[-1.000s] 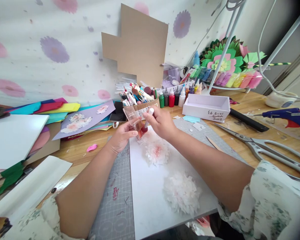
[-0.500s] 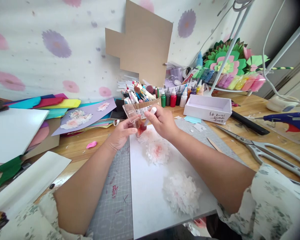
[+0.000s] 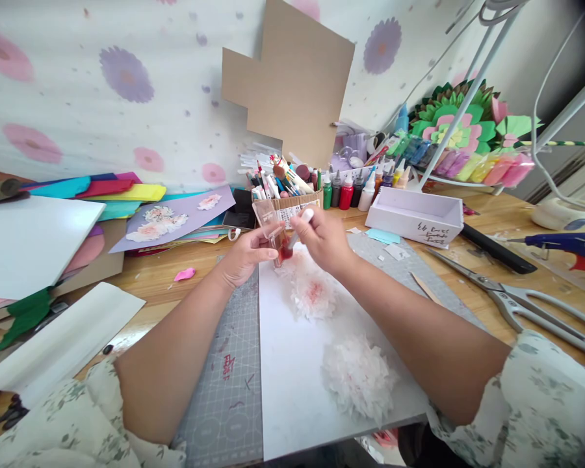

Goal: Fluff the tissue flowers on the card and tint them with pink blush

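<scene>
My left hand (image 3: 246, 259) is closed on a clear plastic compact (image 3: 268, 214) with its lid raised and red colour in its base. In my right hand (image 3: 327, 239) is a small brush with a white handle (image 3: 308, 214); its dark reddish tip is in the compact's base. Beneath both hands lies a white sheet (image 3: 292, 390) carrying white ruffled paper flowers. The middle flower (image 3: 314, 296) has a pinkish-red centre, while the near flower (image 3: 359, 377) is mostly white with faint pink. Another flower, tinted pink, is partly hidden behind my hands.
A grey cutting mat (image 3: 209, 403) lies under the sheet. Scissors (image 3: 507, 296) and a blue glue gun (image 3: 565, 244) rest at right, near a white box (image 3: 414, 218). Behind stand a box of pens (image 3: 299, 207) and several paint bottles (image 3: 346, 193). Coloured papers (image 3: 121, 193) are stacked at left.
The view has turned slightly left, so everything sits further right in the picture. Both hands keep their grips, with the brush tip still in the compact.
</scene>
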`<state>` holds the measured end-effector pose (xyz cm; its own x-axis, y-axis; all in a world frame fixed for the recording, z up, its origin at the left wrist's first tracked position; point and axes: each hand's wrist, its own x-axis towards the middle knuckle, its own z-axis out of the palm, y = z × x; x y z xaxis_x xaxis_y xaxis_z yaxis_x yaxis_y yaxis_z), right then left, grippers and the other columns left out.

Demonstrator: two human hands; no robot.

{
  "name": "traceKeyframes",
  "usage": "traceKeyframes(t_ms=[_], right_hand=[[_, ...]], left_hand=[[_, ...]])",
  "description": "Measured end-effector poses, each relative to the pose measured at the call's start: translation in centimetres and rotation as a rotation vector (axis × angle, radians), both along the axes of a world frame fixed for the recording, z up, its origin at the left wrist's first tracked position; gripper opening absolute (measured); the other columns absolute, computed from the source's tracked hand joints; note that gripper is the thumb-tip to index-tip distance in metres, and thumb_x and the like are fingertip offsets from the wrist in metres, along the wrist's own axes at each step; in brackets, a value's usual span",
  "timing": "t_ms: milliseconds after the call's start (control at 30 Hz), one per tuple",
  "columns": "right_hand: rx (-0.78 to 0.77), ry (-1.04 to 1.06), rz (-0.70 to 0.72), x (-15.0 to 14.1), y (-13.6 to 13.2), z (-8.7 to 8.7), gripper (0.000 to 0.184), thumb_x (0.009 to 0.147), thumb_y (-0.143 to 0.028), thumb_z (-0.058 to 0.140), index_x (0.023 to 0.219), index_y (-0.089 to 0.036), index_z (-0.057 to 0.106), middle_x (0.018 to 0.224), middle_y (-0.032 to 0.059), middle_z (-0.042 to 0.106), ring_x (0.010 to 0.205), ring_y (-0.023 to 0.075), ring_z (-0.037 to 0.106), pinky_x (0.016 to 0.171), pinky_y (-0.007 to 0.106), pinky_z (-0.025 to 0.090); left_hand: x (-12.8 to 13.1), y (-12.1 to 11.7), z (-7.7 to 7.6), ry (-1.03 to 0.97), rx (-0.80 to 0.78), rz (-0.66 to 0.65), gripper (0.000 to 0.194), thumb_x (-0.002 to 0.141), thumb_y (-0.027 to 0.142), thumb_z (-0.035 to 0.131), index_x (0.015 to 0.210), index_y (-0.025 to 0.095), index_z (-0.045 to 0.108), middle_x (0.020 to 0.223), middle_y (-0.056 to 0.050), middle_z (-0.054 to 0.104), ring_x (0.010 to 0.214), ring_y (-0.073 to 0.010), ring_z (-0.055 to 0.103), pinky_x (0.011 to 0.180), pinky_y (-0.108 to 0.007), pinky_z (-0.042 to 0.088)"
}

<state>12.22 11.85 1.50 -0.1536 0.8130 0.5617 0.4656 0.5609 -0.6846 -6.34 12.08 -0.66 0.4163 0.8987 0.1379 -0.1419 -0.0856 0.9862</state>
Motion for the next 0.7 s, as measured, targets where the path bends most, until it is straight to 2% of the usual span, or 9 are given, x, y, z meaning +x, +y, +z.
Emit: traceKeyframes(t_ms=[267, 400, 467, 600, 700], right_hand=[[0.013, -0.100, 0.006, 0.2, 0.0, -0.2, 0.029, 0.089, -0.042, 0.044, 0.070, -0.021, 0.042, 0.063, -0.0012, 0.052, 0.060, 0.0133, 0.048, 0.058, 0.025, 0.031], [0.005, -0.130, 0.020, 0.1, 0.2, -0.2, 0.030, 0.091, -0.043, 0.042, 0.071, -0.021, 0.044, 0.064, -0.0009, 0.055, 0.061, 0.0135, 0.050, 0.058, 0.024, 0.031], [-0.027, -0.211, 0.015, 0.1, 0.2, -0.2, 0.028, 0.090, -0.042, 0.045, 0.071, -0.021, 0.045, 0.064, -0.0006, 0.056, 0.060, 0.0139, 0.050, 0.057, 0.024, 0.030], [-0.061, -0.238, -0.118, 0.1, 0.3, 0.0, 0.027, 0.090, -0.040, 0.045, 0.071, -0.021, 0.045, 0.061, 0.0002, 0.058, 0.058, 0.0151, 0.051, 0.055, 0.025, 0.028], [-0.056, -0.264, -0.078, 0.3, 0.5, -0.1, 0.026, 0.088, -0.041, 0.046, 0.071, -0.021, 0.045, 0.063, 0.0008, 0.058, 0.059, 0.0153, 0.050, 0.055, 0.025, 0.028]], left_hand=[[0.0, 0.0, 0.1, 0.007, -0.004, -0.003, 0.062, 0.061, 0.021, 0.077, 0.122, 0.020, 0.063, 0.099, -0.006, 0.070, 0.064, -0.0159, 0.059, 0.055, -0.028, 0.045], [-0.3, 0.3, 0.0, -0.037, -0.023, 0.138, 0.057, 0.058, 0.021, 0.077, 0.113, 0.019, 0.068, 0.100, -0.007, 0.071, 0.078, -0.0202, 0.061, 0.066, -0.029, 0.047], [-0.4, 0.4, -0.1, -0.061, -0.042, 0.200, 0.055, 0.056, 0.021, 0.078, 0.111, 0.018, 0.070, 0.095, -0.006, 0.071, 0.082, -0.0208, 0.061, 0.073, -0.031, 0.046], [-0.5, 0.5, -0.6, -0.088, -0.085, 0.228, 0.055, 0.058, 0.023, 0.077, 0.113, 0.019, 0.068, 0.096, -0.005, 0.072, 0.083, -0.0198, 0.063, 0.080, -0.033, 0.046], [-0.6, 0.5, -0.9, -0.104, -0.119, 0.234, 0.051, 0.060, 0.024, 0.076, 0.110, 0.020, 0.069, 0.097, -0.004, 0.071, 0.085, -0.0195, 0.063, 0.081, -0.034, 0.047]])
